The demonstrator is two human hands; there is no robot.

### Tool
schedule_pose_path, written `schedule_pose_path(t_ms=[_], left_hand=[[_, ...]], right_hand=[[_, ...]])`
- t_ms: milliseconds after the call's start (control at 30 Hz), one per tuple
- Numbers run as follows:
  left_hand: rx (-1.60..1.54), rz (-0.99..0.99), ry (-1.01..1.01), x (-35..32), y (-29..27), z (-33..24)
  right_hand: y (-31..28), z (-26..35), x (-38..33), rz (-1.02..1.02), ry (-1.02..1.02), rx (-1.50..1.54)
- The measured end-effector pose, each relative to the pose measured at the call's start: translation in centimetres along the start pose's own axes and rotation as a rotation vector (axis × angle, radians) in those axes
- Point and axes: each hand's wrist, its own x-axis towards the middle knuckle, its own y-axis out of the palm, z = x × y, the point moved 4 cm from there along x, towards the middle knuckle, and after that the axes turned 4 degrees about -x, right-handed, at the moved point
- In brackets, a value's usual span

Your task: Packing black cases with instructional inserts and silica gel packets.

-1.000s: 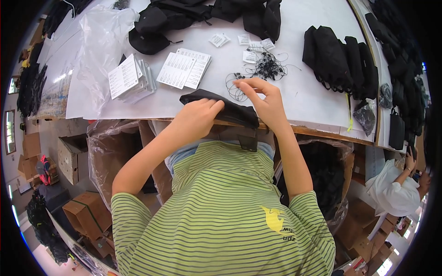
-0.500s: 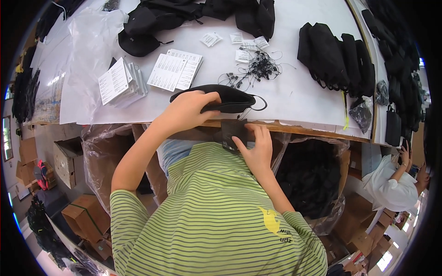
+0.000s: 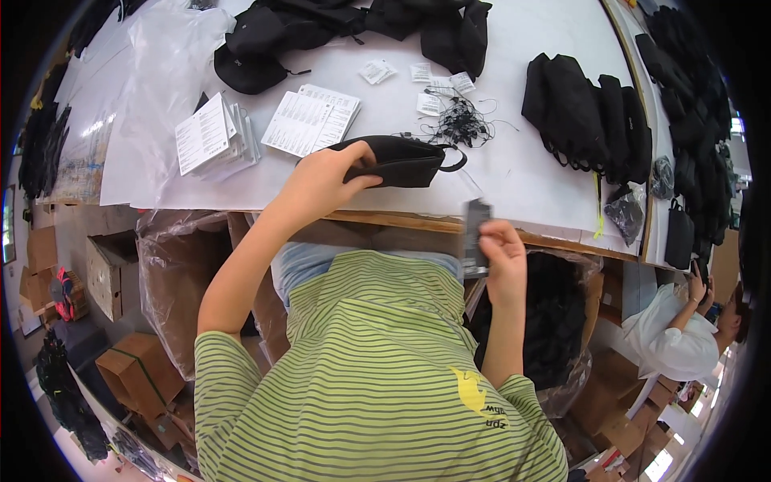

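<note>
My left hand (image 3: 325,183) grips a black fabric pouch (image 3: 408,170) at its left end, just above the table's front edge. A black loop (image 3: 456,158) sticks out from the pouch's right end. In my right hand (image 3: 506,255), pinched between thumb and fingers, is a dark hang tag (image 3: 475,241), blurred by motion. A thin pale line runs from the tag up toward the pouch; whether it joins the loop I cannot make out. Behind the pouch lie a tangle of black tag strings (image 3: 464,122) and white printed cards (image 3: 312,119).
Another stack of cards (image 3: 207,138) stands at left beside clear plastic sheeting (image 3: 165,72). Black pouches lie at the back (image 3: 261,48) and right (image 3: 566,108). Small white packets (image 3: 377,71) sit behind the strings. Plastic-lined boxes (image 3: 181,297) stand below the table. At far right is a co-worker (image 3: 675,329).
My right hand has swung right with the hang tag, away from the pouch. My left hand still holds the pouch, which has shifted slightly right and now looks less gaping.
</note>
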Motion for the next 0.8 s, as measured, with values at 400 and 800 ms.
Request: schedule_pose_path(t_ms=[400, 800], left_hand=[[0.123, -0.02, 0.28, -4.9, 0.9, -4.6], [0.106, 0.111, 0.333, -6.1, 2.2, -6.1]], right_hand=[[-3.7, 0.5, 7.4, -0.485, -0.188, 0.515], [-0.3, 1.4, 8.3, -0.574, -0.161, 0.223]])
